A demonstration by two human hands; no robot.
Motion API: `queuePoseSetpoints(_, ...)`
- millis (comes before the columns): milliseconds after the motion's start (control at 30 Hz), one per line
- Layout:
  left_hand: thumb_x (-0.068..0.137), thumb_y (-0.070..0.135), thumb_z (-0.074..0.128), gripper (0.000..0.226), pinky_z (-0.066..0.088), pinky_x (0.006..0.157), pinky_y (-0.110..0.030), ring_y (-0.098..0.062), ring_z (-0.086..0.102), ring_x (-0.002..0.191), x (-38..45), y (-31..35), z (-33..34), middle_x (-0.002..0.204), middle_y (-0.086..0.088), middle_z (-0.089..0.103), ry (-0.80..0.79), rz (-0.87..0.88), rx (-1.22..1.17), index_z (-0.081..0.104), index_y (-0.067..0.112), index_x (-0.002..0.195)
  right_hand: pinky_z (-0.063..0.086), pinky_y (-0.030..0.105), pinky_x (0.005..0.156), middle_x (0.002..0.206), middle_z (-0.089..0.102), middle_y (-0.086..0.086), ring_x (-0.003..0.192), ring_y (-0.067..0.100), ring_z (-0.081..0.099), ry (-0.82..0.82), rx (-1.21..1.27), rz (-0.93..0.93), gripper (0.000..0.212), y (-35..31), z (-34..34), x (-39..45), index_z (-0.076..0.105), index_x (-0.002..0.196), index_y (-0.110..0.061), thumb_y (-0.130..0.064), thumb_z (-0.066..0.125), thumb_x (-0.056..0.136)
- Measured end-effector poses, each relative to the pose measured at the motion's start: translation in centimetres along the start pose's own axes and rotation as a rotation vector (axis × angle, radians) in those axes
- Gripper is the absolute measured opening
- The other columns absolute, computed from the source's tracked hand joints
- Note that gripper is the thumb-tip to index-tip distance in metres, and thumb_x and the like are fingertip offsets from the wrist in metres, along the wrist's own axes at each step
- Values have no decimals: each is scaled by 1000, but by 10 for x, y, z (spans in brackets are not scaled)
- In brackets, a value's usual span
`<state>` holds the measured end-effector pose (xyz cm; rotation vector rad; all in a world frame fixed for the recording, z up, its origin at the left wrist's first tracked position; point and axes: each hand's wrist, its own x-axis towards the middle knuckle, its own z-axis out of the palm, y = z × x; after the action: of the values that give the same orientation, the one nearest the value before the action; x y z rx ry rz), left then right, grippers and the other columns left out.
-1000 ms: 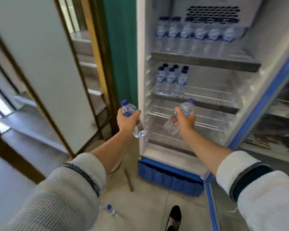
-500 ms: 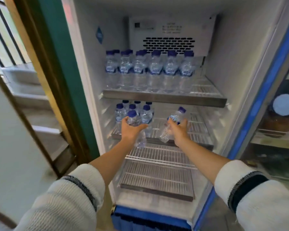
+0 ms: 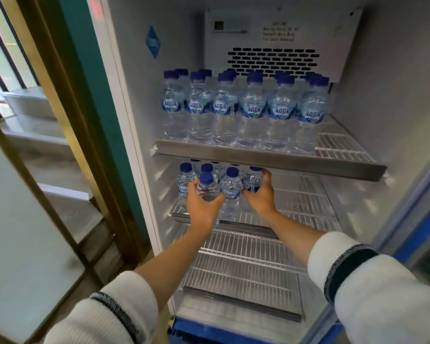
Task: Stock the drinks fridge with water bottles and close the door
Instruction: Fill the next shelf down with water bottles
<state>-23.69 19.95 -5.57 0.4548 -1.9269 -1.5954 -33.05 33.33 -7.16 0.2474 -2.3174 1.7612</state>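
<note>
On the fridge's second shelf (image 3: 308,207), the left hand (image 3: 202,207) is wrapped around an upright bottle (image 3: 207,188) at the front of a small cluster. Beside it, the right hand (image 3: 260,197) clasps another bottle (image 3: 252,181), standing under the top shelf (image 3: 271,160), which carries full rows.

Bottles (image 3: 230,192) crowd second shelf's (image 3: 305,209) left; right side open

Hands (image 3: 231,199) w/ bottles (image 3: 230,188) (2nd shelf (image 3: 296,202))

Bright, even daylight, soft glints on shelves (image 3: 271,244), edges bent, perhaps slightly blurred
</note>
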Motion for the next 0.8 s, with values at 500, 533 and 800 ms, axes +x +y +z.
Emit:
queuePoseSetpoints(500, 73, 14, 81, 78, 34, 108, -29, -15, 40, 121, -7, -20, 5, 126, -2, 39, -2, 175, 75, 35, 10, 136, 48, 32, 80, 117, 57, 8, 103, 26, 59, -126, -233, 20, 79, 29, -20, 22, 41, 130, -11, -30, 86, 69)
queuePoseSetpoints(533, 74, 13, 79, 79, 34, 109, -29, -17, 39, 123, -8, -22, 5, 127, -2, 38, -16, 190, 80, 33, 10, 137, 47, 31, 79, 115, 58, 9, 102, 27, 59, -116, -238, 22, 73, 31, -19, 22, 42, 126, -8, -28, 85, 71)
queuePoseSetpoints(800, 79, 5, 74, 86, 22, 109, -32, -21, 25, 136, -19, -34, 9, 146, -11, 32, 5, 237, 79, 22, 22, 145, 48, 34, 88, 123, 54, 5, 107, 19, 53, -260, -316, 8, 65, 27, -28, 23, 36, 136, -10, -23, 73, 84)
